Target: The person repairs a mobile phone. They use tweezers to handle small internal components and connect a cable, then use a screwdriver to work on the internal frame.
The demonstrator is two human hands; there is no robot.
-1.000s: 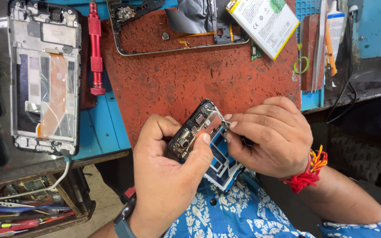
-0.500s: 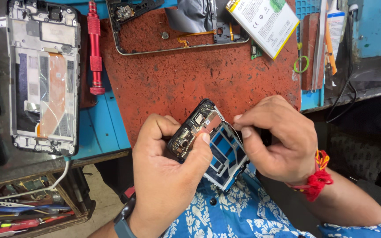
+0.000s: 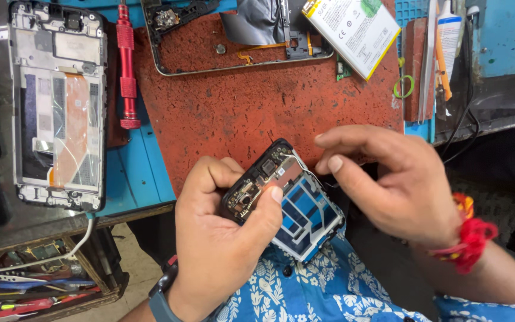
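My left hand [image 3: 225, 238] grips an opened phone body [image 3: 284, 200] by its upper end, thumb pressed on the circuit board, blue inner frame facing up. My right hand [image 3: 397, 179] hovers just right of the phone's top corner, thumb and forefinger pinched together near a thin white wire [image 3: 298, 160] that runs along the phone's edge. Whether the fingers hold the wire is too small to tell. A red thread band sits on my right wrist.
A worn red mat [image 3: 239, 113] covers the bench. A second phone frame [image 3: 58, 104] lies at the left beside a red screwdriver [image 3: 126, 65]. Another opened phone [image 3: 233, 36] and a white battery [image 3: 353, 33] lie at the back. An open drawer of tools [image 3: 31, 280] is lower left.
My right hand has lifted off the phone's upper edge and moved up and to the right. The left hand keeps its grip, the phone barely shifting.
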